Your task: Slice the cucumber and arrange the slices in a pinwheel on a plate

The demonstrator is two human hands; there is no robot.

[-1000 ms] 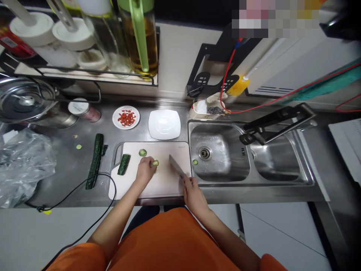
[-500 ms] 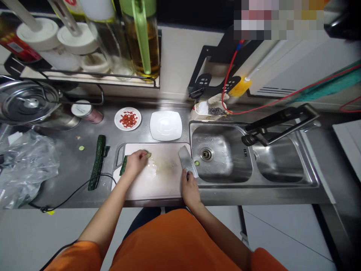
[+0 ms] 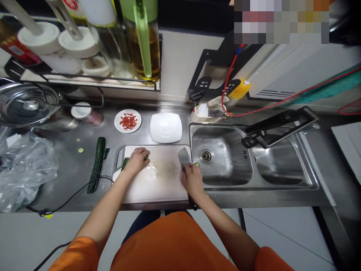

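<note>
A white cutting board (image 3: 166,188) lies on the steel counter in front of me. My left hand (image 3: 137,161) is closed over its left part, fingertips around a small green cucumber piece (image 3: 146,157). A dark green cucumber chunk (image 3: 125,163) shows partly behind that hand. Along the board's right edge lies a cleaver (image 3: 184,155), its blade pointing away from me. My right hand (image 3: 193,180) has its fingers curled over the base of the blade, and the dark handle end sticks out below the palm. How firmly those fingers grip is partly hidden.
Behind the board stand a square white plate (image 3: 166,128) and a small plate of red bits (image 3: 128,130). A long cucumber (image 3: 96,165) and a plastic bag (image 3: 28,169) lie left. A steel sink (image 3: 225,150) adjoins the board's right side; a black cable (image 3: 76,194) crosses the counter.
My right hand has shifted up from the cleaver's handle toward the blade, and the handle end now shows below it. My left fingers have closed further around the cucumber piece.
</note>
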